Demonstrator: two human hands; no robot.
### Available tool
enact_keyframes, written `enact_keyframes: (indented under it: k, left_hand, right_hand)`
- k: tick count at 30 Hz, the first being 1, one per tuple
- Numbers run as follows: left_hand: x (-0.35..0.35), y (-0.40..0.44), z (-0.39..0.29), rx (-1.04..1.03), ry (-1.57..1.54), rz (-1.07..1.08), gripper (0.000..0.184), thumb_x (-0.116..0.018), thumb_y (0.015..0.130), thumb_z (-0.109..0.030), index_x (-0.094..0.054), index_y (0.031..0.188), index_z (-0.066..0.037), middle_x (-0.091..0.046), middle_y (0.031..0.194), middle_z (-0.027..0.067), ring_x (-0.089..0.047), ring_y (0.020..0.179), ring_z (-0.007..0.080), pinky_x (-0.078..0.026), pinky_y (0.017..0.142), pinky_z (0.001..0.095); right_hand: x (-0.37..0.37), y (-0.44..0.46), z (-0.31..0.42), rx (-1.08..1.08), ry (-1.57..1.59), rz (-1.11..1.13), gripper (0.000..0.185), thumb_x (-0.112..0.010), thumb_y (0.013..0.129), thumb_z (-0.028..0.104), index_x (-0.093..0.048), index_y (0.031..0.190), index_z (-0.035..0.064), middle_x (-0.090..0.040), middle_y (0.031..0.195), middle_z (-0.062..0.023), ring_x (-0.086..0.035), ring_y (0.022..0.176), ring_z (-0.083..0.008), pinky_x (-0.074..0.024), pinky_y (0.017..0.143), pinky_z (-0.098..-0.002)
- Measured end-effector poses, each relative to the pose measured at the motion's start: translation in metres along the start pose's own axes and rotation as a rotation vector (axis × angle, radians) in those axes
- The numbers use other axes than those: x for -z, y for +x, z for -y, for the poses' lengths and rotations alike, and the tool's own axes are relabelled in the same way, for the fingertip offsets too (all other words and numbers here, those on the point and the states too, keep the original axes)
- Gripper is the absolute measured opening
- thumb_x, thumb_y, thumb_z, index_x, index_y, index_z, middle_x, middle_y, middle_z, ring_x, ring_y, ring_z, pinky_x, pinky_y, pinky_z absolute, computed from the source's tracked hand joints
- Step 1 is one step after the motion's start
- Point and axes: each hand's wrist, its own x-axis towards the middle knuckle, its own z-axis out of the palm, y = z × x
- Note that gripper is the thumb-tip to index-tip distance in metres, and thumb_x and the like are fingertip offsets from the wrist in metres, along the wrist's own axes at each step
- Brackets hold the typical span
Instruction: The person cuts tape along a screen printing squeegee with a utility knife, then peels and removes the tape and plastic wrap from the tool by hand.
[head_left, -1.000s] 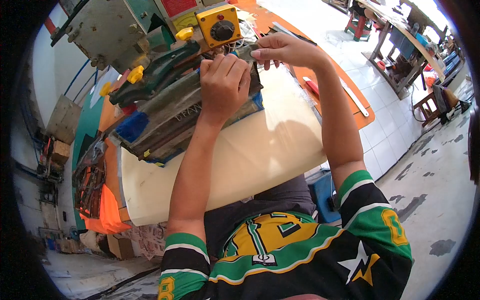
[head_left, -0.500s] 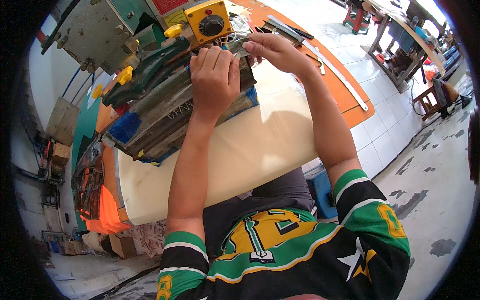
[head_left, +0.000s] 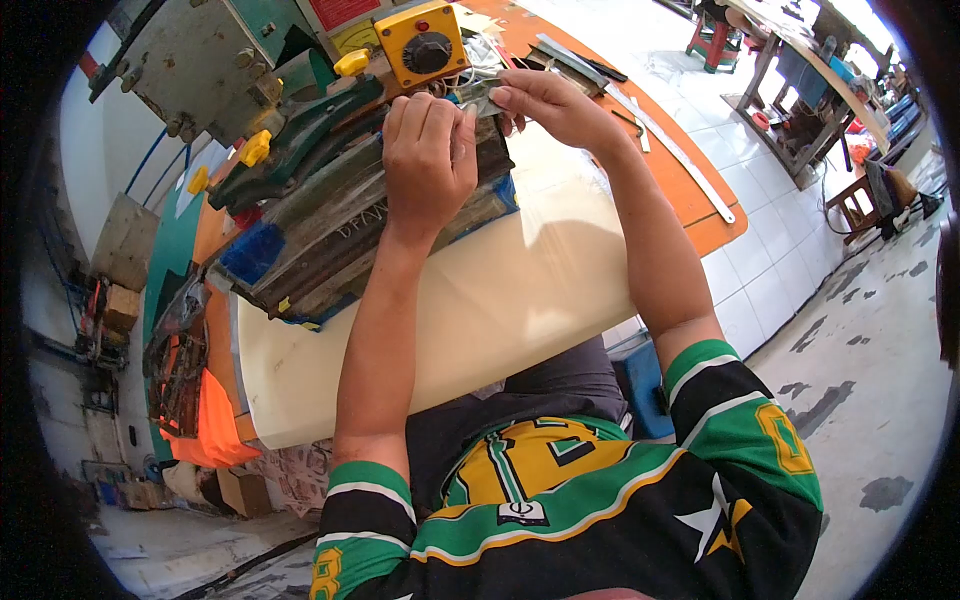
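Compared with a second ago, the right forearm lies farther in from the right edge of the orange tabletop, baring more of the steel ruler. Both hands remain at the right end of the dark metal block, beside the yellow control box. The right hand pinches a small grey piece between thumb and fingers, just above that end. The left hand curls over the block's top, fingertips close to the piece; whether it grips anything cannot be told. The block rests on a cream sheet that covers the tabletop's near edge. The piece looks thin, light and perhaps bendy, best pinched by its edges; the block seems heavy and rigid, better held at both ends.
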Motion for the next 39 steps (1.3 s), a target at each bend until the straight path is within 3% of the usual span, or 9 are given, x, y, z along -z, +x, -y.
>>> enact_keyframes:
  k: [8,12,14,33,35,39]
  left_hand:
    - [0.001,0.001,0.000,0.031,-0.025,-0.059,0.019,-0.070,0.094,-0.007,-0.055,0.083,-0.004,-0.050,0.079,0.0104,-0.050,0.075,0.0298,-0.042,0.069,0.0422]
    - [0.003,0.001,-0.002,0.083,-0.045,-0.032,0.017,-0.068,0.094,-0.006,-0.054,0.085,-0.004,-0.051,0.083,0.0113,-0.051,0.079,0.0300,-0.043,0.073,0.0428]
    - [0.003,0.003,-0.003,0.067,-0.047,-0.077,0.020,-0.071,0.094,-0.008,-0.055,0.082,-0.004,-0.050,0.079,0.0097,-0.050,0.074,0.0278,-0.042,0.067,0.0403]
    - [0.010,0.002,-0.002,0.252,-0.194,-0.107,0.018,-0.069,0.095,-0.007,-0.057,0.081,-0.002,-0.052,0.081,0.0082,-0.050,0.073,0.0227,-0.043,0.063,0.0355]
    - [0.009,0.001,-0.002,0.262,-0.226,-0.149,0.020,-0.072,0.095,-0.008,-0.057,0.082,-0.004,-0.051,0.078,0.0030,-0.047,0.069,0.0135,-0.040,0.063,0.0285]
    - [0.014,0.000,-0.004,0.310,-0.275,-0.149,0.019,-0.071,0.094,-0.007,-0.058,0.082,-0.002,-0.053,0.080,0.0059,-0.050,0.068,0.0159,-0.042,0.059,0.0298]
  right_hand:
    - [-0.001,0.000,-0.007,-0.019,0.084,0.011,0.042,-0.052,0.109,0.044,-0.062,0.095,0.0060,-0.066,0.075,-0.0014,-0.062,0.077,-0.0095,-0.0512,0.071,-0.0295]
    - [0.000,0.000,-0.006,-0.011,0.076,0.022,0.042,-0.052,0.109,0.044,-0.062,0.096,0.0059,-0.066,0.075,-0.0011,-0.062,0.076,-0.0094,-0.0512,0.071,-0.0294]
    - [0.001,0.000,-0.003,-0.026,0.064,0.036,0.042,-0.052,0.109,0.044,-0.062,0.096,0.0059,-0.066,0.076,-0.0011,-0.062,0.076,-0.0093,-0.0514,0.071,-0.0289]
    - [0.001,0.000,-0.005,-0.020,0.151,0.050,0.038,-0.055,0.109,0.040,-0.062,0.095,0.0057,-0.066,0.077,-0.0003,-0.067,0.078,-0.0093,-0.0546,0.072,-0.0280]
    - [0.001,0.000,-0.004,-0.028,0.157,0.048,0.038,-0.055,0.109,0.040,-0.062,0.094,0.0058,-0.066,0.076,-0.0002,-0.066,0.077,-0.0090,-0.0546,0.072,-0.0278]
    - [0.001,0.000,-0.004,-0.021,0.175,0.057,0.039,-0.055,0.109,0.041,-0.062,0.093,0.0059,-0.065,0.075,-0.0002,-0.066,0.076,-0.0089,-0.0545,0.072,-0.0276]
